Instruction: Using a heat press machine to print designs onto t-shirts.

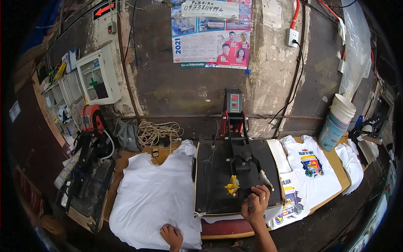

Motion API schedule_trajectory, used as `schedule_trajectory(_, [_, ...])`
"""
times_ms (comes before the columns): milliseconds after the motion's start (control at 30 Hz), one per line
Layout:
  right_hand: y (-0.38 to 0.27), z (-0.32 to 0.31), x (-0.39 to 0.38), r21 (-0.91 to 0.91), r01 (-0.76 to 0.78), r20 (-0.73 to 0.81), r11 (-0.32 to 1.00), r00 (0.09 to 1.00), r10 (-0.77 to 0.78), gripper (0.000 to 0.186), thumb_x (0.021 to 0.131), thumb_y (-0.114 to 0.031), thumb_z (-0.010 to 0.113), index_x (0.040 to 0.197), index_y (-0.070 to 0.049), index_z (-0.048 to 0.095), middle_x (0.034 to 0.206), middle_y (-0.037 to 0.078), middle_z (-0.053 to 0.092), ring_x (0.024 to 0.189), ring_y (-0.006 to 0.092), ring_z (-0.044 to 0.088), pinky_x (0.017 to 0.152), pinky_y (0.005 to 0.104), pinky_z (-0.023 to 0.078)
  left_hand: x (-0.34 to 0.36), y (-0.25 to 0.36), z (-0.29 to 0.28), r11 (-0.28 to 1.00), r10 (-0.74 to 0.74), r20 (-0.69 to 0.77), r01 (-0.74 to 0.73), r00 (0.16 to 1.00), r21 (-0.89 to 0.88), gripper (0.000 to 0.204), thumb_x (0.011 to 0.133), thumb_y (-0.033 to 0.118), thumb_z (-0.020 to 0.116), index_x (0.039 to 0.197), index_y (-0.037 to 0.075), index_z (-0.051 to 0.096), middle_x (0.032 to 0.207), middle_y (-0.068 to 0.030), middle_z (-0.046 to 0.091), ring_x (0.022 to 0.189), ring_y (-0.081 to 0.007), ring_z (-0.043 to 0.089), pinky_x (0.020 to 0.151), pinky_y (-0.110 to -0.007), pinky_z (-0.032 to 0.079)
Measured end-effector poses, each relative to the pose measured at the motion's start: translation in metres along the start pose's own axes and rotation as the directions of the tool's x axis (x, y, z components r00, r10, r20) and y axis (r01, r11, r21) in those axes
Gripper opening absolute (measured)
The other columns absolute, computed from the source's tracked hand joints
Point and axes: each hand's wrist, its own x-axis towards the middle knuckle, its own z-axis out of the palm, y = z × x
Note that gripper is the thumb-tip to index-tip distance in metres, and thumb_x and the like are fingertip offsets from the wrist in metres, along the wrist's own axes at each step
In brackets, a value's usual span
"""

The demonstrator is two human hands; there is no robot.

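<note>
In front of me stands a black heat press (210, 176) with its flat top plate lowered and a digital control box (234, 102) at its back. My right hand (255, 206), a ring on one finger, is closed around the press's front handle (240, 193). Yellow cloth (232, 185) wraps the handle's left side, and a pale wrapping (265, 179) covers the right. To the left of the press a plain white T-shirt (153, 191) lies spread out. My left hand (171, 236) rests on its lower edge with fingers laid flat. White fabric shows slightly below the plate's front edge.
Right of the press lie printed transfer sheets (291, 201) and a white shirt with a colourful vehicle print (329, 172). Behind them stands a bucket (336, 122). A second press (88, 197) occupies the left end, near coiled rope (159, 133) and a grey bag (126, 134).
</note>
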Motion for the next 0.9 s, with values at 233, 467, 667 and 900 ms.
schedule_trajectory(233, [-0.0031,0.0043,0.0007,-0.026,-0.016,-0.021,1.000,1.000,0.016,0.023,0.061,-0.001,0.058,0.083,-0.002,0.052,0.099,0.017,0.056,0.099,0.0384,0.053,0.090,0.0549,0.041,-0.0020,-0.0019,0.0016,0.999,-0.025,0.009,0.025,1.000,-0.020,0.011,0.067,0.010,0.056,0.076,0.004,0.055,0.098,-0.0145,0.054,0.098,-0.0351,0.047,0.081,-0.046,0.035])
schedule_trajectory(467, [-0.0001,0.0071,-0.0026,-0.025,-0.027,-0.023,0.999,0.999,0.026,0.024,0.060,-0.002,0.058,0.082,-0.003,0.051,0.099,0.017,0.055,0.099,0.0388,0.052,0.091,0.0550,0.041,0.0010,-0.0055,0.0019,0.999,0.002,0.040,-0.001,0.999,-0.032,0.009,0.068,0.010,0.057,0.076,0.005,0.055,0.099,-0.0136,0.055,0.098,-0.0343,0.048,0.083,-0.046,0.034])
schedule_trajectory(667, [-0.0007,0.0079,-0.0038,-0.015,-0.051,0.000,0.999,0.999,0.051,0.022,0.065,-0.002,0.057,0.085,-0.003,0.049,0.103,0.017,0.053,0.105,0.0393,0.050,0.095,0.0555,0.037,-0.0001,-0.0031,0.0028,1.000,0.012,0.033,-0.011,0.999,-0.029,0.015,0.069,0.012,0.056,0.080,0.003,0.055,0.100,-0.0153,0.054,0.098,-0.0360,0.047,0.084,-0.047,0.035])
schedule_trajectory(900, [0.0007,0.0094,-0.0056,-0.017,-0.036,-0.015,0.999,0.999,0.036,0.024,0.063,-0.001,0.057,0.086,-0.003,0.049,0.103,0.017,0.053,0.105,0.0401,0.050,0.095,0.0556,0.038,0.0009,-0.0009,0.0006,1.000,0.013,0.020,-0.013,1.000,-0.009,0.014,0.069,0.012,0.056,0.081,0.003,0.055,0.101,-0.0149,0.055,0.098,-0.0358,0.048,0.083,-0.047,0.035])
